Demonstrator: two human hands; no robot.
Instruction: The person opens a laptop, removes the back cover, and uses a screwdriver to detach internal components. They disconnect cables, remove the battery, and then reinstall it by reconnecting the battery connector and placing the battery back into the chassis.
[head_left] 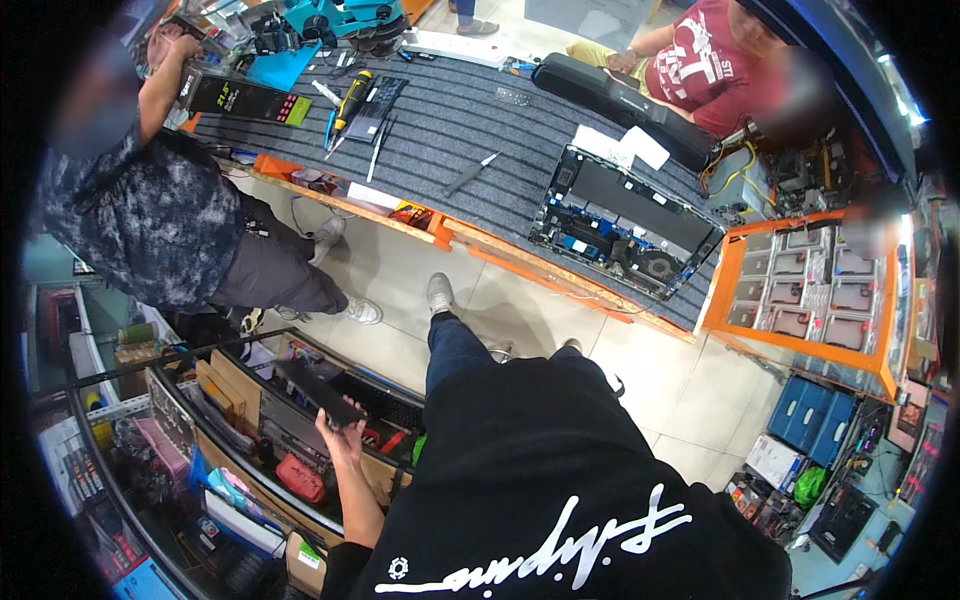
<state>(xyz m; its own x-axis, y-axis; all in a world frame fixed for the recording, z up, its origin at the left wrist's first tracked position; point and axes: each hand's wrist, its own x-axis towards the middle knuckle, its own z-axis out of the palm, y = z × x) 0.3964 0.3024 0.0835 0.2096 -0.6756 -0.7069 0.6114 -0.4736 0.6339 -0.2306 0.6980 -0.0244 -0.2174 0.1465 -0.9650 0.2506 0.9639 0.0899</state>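
My left hand's (344,436) fingers grip one end of a flat, black rectangular slab (314,386), near a rounded red case (300,480). I cannot tell the right fingers' state. An opened black laptop (655,210) lies on the grey, dark-striped surface (450,125).
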